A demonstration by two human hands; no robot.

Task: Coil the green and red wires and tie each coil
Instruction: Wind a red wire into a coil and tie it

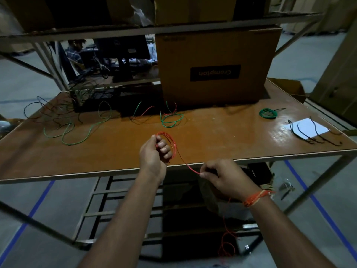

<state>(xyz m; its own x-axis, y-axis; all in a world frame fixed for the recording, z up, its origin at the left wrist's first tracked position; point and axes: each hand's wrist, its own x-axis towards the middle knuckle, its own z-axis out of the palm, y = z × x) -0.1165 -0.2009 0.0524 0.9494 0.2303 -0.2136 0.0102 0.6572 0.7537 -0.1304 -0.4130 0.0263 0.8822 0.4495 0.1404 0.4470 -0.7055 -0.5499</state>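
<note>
My left hand [154,151] grips a small coil of red wire [171,141] above the near edge of the brown table [222,132]. From the coil the red wire runs down-right to my right hand [224,176], which pinches it between thumb and fingers just off the table edge. The loose tail of the red wire [226,246] hangs below my right wrist toward the floor. A tied green coil [268,113] lies at the back right. Loose green wire [77,132] sprawls at the left, and a green and red tangle [171,118] lies mid-table.
A large cardboard box [218,66] stands at the back of the table under a shelf. Black ties [313,132] lie across a white sheet [309,127] at the right. Dark wires [58,107] pile up at the far left. Another person sits behind the shelf.
</note>
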